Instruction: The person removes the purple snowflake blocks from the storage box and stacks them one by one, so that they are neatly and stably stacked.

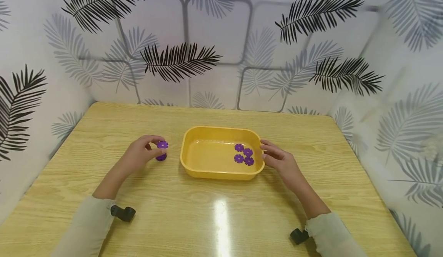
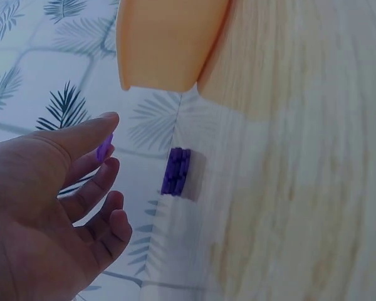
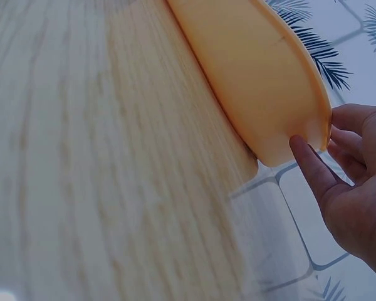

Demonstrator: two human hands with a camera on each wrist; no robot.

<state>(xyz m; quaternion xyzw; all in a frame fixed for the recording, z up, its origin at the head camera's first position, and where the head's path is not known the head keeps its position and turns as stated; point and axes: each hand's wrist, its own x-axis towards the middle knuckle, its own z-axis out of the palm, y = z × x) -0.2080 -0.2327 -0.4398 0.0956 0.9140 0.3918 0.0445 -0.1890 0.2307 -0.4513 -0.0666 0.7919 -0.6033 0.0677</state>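
Note:
Between its thumb and fingertips my left hand (image 1: 141, 154) pinches a purple snowflake disc (image 1: 162, 145), its edge showing as a purple sliver in the left wrist view. Below that disc, a short stack of purple snowflake discs (image 2: 176, 172) stands on the table, left of a yellow plastic basin (image 1: 207, 175). Several more purple snowflake discs (image 1: 247, 152) lie flat at the right end inside the basin. My right hand (image 1: 282, 164) rests at the basin's right end, with fingertips at the rim and the thumb against the outer wall.
The light wood table (image 1: 149, 218) runs back to a wall (image 1: 221, 84) patterned with feathery leaves. A dark wrist camera (image 1: 124, 213) sits on the left sleeve, another dark camera (image 1: 299, 236) at the right sleeve. Light glares off the table's front middle.

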